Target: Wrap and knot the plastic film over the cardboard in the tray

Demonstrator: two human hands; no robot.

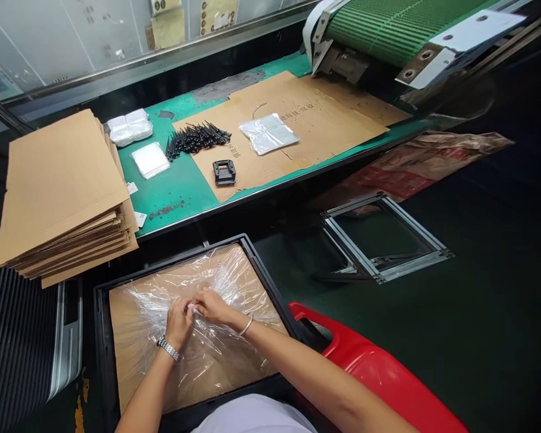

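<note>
Pinching clear film (228, 279) over a black tray (106, 349)

Left hand (178, 323) and right hand (211, 305) meet near the tray's middle, fingertips closed on one bunched bit of the film. It lies over cardboard (122, 361) inside the tray. Creases run inward, so this close grip probably keeps the folds together; the raised rim likely stops the cardboard sliding.

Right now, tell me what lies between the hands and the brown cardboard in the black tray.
Clear plastic film; the head view shows it spread over the brown cardboard, with the left hand and right hand pinching a gathered part.
</note>
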